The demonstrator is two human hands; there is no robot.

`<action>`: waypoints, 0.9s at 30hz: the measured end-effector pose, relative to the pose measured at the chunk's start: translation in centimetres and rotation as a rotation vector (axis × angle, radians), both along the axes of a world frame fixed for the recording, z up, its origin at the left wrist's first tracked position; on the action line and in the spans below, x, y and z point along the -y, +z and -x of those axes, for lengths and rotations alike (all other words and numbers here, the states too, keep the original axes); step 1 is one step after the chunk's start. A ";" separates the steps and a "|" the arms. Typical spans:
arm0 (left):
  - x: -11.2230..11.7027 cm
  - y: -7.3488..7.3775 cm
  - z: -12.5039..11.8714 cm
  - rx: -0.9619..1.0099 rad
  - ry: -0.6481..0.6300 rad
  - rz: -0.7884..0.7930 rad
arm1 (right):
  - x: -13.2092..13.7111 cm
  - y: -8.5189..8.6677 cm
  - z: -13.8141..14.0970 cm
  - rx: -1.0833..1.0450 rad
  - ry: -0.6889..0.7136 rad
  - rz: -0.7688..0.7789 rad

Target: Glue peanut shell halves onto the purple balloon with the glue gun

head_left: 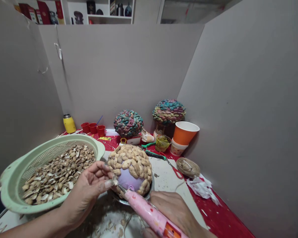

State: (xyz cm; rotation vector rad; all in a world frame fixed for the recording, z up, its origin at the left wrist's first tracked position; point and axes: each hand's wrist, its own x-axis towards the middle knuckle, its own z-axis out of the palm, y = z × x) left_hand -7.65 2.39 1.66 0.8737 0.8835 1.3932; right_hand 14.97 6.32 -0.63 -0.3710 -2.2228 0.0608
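A purple ball (128,178) mostly covered in peanut shells sits in a metal bowl (149,194) in front of me. My right hand (175,211) grips a pink glue gun (149,213), whose nozzle points at the ball's lower left. My left hand (85,191) pinches a small shell piece (111,181) at the nozzle tip, right beside the bare purple patch.
A pale green colander (15,178) full of peanut shells stands at the left. Behind are two painted shell domes (128,123), an orange paper cup (184,133), red small cups (93,127), a yellow bottle (69,123), scissors (164,158), a twine ball (188,167). Cardboard walls enclose the desk.
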 end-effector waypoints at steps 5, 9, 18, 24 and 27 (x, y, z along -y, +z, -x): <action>0.0 0.1 0.0 0.014 -0.002 -0.010 | 0.1 0.1 0.0 0.025 -0.016 -0.009; 0.1 0.0 0.0 -0.008 -0.001 -0.018 | 0.1 0.1 0.0 0.038 -0.032 -0.008; 0.1 -0.6 0.1 -0.026 -0.016 -0.013 | 0.3 -0.1 0.0 0.064 -0.035 -0.014; 0.2 -0.6 0.0 -0.037 -0.023 -0.013 | 0.3 0.4 0.0 0.089 -0.056 -0.041; 0.2 -0.7 -0.1 -0.029 -0.044 -0.016 | 0.3 0.3 0.1 0.076 -0.055 -0.044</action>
